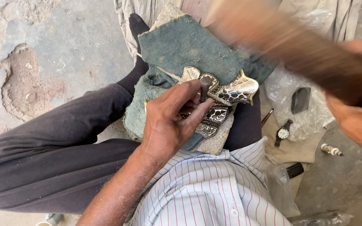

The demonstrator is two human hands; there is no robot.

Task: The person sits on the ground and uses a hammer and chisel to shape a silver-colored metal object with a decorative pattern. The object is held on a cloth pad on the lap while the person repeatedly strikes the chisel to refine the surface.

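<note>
Worn grey concrete floor (pixel 63 37) with chipped brown patches, in daylight.

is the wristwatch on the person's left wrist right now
No, the wristwatch lies on the cloth on the ground, apart from the left hand, which holds a punch.

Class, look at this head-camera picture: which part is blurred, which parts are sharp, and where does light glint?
In the head view, the brown wooden mallet in the right hand is smeared by motion blur; the left hand pinching the dark metal punch is sharp; the engraved silver-coloured metal piece catches bright glints; the black-strapped wristwatch is crisp.
</note>
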